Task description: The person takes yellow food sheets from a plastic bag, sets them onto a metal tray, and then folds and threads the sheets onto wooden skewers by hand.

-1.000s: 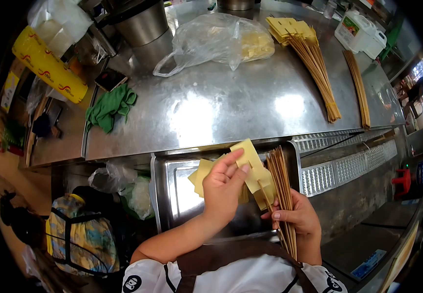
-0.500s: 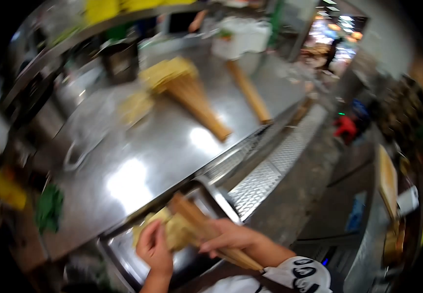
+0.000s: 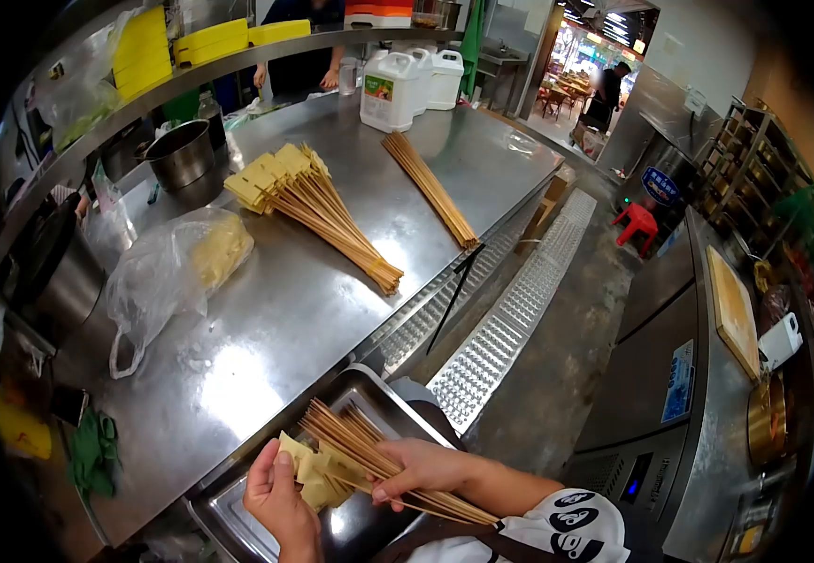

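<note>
My right hand [image 3: 430,467] is wrapped round a bundle of bamboo skewers [image 3: 346,433]. Folded pale-yellow tofu-skin pieces [image 3: 321,477] sit at the end of skewers beside that hand. My left hand [image 3: 277,488] pinches a tofu-skin piece [image 3: 295,452] between thumb and fingers, touching the others. Both hands are above a metal tray [image 3: 229,521] at the table's near edge. Farther up the steel table lies a fan of skewers threaded with tofu skin [image 3: 296,183]. To its right is a bundle of bare skewers [image 3: 430,188].
A plastic bag [image 3: 158,272] with more tofu skin lies on the steel table [image 3: 182,413]. Behind it stand a metal pot [image 3: 182,155] and white jugs [image 3: 388,92]. A green cloth [image 3: 94,452] hangs at left. A person [image 3: 306,47] stands across the table; a red stool [image 3: 636,225] is on the floor.
The view has shifted and become sharper. Both hands stay over the tray; my left hand still pinches tofu skin, and my right hand still grips the skewers.
</note>
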Demonstrator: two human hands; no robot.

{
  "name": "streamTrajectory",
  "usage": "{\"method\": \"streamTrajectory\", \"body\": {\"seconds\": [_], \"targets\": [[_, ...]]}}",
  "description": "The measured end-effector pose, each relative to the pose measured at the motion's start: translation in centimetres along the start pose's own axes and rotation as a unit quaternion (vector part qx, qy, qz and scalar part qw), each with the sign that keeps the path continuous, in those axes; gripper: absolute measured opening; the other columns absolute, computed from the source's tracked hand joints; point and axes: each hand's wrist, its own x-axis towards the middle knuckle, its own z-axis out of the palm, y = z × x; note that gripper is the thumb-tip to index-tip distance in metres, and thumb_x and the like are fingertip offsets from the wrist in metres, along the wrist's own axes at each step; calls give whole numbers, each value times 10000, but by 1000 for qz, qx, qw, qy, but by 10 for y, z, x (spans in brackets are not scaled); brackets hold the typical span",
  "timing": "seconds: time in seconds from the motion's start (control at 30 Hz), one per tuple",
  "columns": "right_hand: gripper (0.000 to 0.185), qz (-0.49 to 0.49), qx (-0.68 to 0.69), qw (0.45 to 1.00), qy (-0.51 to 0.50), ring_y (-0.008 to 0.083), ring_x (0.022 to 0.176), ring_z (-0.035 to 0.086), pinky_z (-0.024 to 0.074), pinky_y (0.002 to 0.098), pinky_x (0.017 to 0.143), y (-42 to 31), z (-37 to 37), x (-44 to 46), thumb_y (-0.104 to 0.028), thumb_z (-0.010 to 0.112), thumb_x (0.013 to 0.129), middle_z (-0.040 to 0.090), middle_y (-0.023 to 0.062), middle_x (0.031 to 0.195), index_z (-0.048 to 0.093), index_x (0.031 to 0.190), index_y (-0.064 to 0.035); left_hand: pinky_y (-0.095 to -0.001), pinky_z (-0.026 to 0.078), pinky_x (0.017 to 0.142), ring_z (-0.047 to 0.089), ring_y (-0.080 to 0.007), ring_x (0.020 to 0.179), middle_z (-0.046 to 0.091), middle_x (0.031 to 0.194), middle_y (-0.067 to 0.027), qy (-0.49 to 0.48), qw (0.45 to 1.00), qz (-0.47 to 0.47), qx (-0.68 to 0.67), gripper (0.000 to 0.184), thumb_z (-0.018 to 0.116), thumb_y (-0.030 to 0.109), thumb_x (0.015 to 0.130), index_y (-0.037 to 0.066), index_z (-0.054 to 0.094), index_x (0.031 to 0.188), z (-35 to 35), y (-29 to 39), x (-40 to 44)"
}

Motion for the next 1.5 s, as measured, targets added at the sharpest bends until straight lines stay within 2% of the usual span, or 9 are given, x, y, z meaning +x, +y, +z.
{"method": "streamTrajectory", "body": {"seconds": [0.2, 0.4, 0.5, 0.63, 0.77, 1.07, 1.27, 1.43, 1.5], "targets": [[284, -11, -4, 1000, 13, 109, 609, 589, 480, 241, 609, 2, -1, -1, -124, 705, 790, 574, 65, 813, 488, 942, -21, -254, 533, 710, 643, -155, 785, 653, 946, -138, 7, 999, -43, 2, 228, 578, 21, 879, -72, 578, 1087, 0, -2, -11], [290, -14, 15, 1000, 14, 117, 612, 599, 471, 240, 581, 0, -1, -4, -125, 708, 792, 606, 87, 819, 495, 958, -18, -336, 536, 796, 613, -223, 964, 557, 1138, -168, -56, 994, -61, -70, 493, 549, 16, 877, -29, 340, 1322, -1, 2, -19], [317, 20, 12, 998, 50, 104, 591, 589, 461, 199, 549, -5, 4, -6, -91, 705, 787, 570, 37, 842, 500, 1018, -21, -343, 520, 837, 574, -275, 1047, 500, 1219, -199, -100, 989, -85, -62, 677, 550, -128, 773, 19, 258, 1365, 2, 4, -22], [374, 22, 83, 992, 96, 155, 627, 625, 521, 239, 556, -4, 7, -7, 7, 707, 748, 570, 65, 872, 504, 1063, 17, -287, 508, 819, 607, -193, 980, 596, 1104, -148, -148, 976, -159, 8, 558, 636, -46, 803, 5, 348, 1278, -1, 7, -23], [490, 24, 90, 988, 126, 176, 552, 620, 564, 353, 715, -6, 5, -5, 75, 679, 681, 580, 64, 763, 494, 1132, 26, -273, 489, 824, 616, -144, 933, 643, 1025, -97, -215, 959, -182, -29, 450, 610, -37, 837, -12, 406, 1238, 1, 4, -32], [457, 11, 84, 992, 92, 160, 677, 625, 531, 247, 542, -9, 4, -4, 81, 666, 730, 618, 105, 907, 479, 1146, 58, -268, 507, 795, 623, -145, 920, 646, 1001, -90, -250, 950, -178, 50, 422, 599, -47, 831, -11, 436, 1218, 4, 11, -38], [453, 12, 71, 994, 86, 159, 672, 626, 534, 252, 561, -9, 1, -6, 73, 670, 736, 621, 107, 918, 481, 1148, 52, -288, 491, 856, 610, -152, 965, 639, 1036, -84, -278, 940, -152, 125, 454, 647, -4, 821, 4, 448, 1229, 0, 6, -38], [458, 17, 71, 994, 84, 157, 711, 629, 538, 255, 586, -12, 4, -4, 66, 673, 740, 622, 104, 925, 481, 1156, 48, -277, 492, 804, 613, -137, 938, 608, 1076, -86, -255, 960, -65, 94, 385, 630, 30, 834, -6, 459, 1178, 4, 6, -33], [459, 15, 75, 993, 85, 153, 735, 630, 541, 258, 603, -11, 8, -2, 64, 673, 741, 622, 100, 925, 481, 1158, 48, -272, 496, 799, 611, -133, 936, 600, 1085, -84, -236, 965, -111, 13, 379, 616, 21, 845, -5, 456, 1187, 5, -9, -26]]}}
